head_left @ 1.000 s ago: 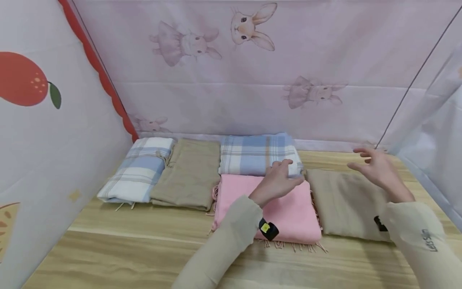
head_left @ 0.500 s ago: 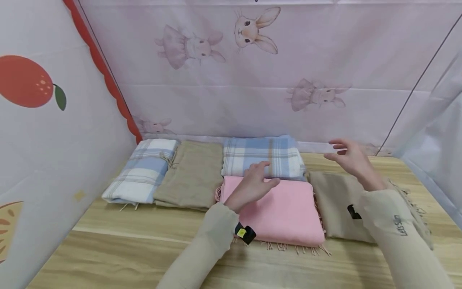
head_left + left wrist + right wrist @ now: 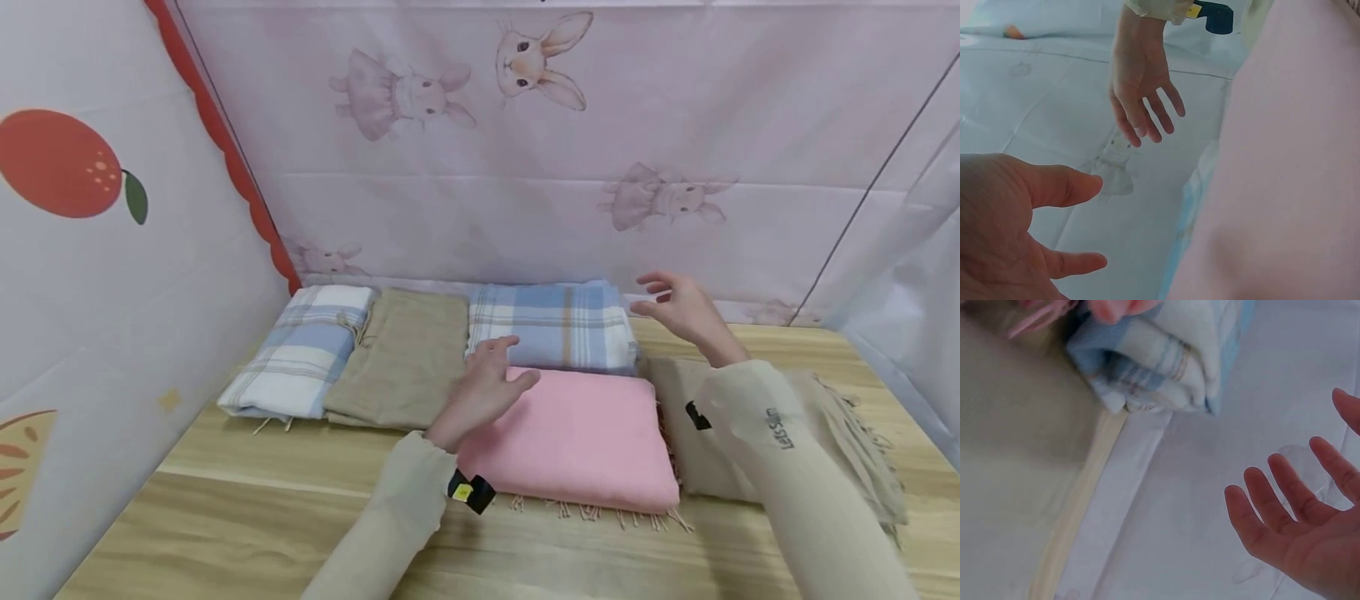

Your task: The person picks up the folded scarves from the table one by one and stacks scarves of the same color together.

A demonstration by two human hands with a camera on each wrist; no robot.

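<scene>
A folded pink scarf [image 3: 577, 442] with fringed edges lies flat near the table's middle. My left hand [image 3: 483, 387] hovers over its left part, fingers spread and holding nothing. Behind the pink scarf lies a folded blue-and-white plaid scarf [image 3: 555, 321]; its bunched end [image 3: 1166, 362] shows in the right wrist view. My right hand [image 3: 686, 317] is raised near that end, fingers apart and nothing in them. Under my right forearm, partly covered by it, is a folded khaki scarf [image 3: 682, 458]. The left wrist view shows both hands bare, with the right hand [image 3: 1141, 84] beyond the left.
On the left lie another folded khaki scarf [image 3: 408, 358] and a second plaid scarf [image 3: 300, 354], side by side. A rabbit-print cloth [image 3: 465, 208] hangs behind the wooden table [image 3: 247, 525]. A fruit-print cloth [image 3: 187, 292] walls the left side.
Both hands have moved left, the right one also slightly farther back. More of the right-hand khaki scarf's fringed end shows. The scarves have kept their arrangement while the head view shifted a little.
</scene>
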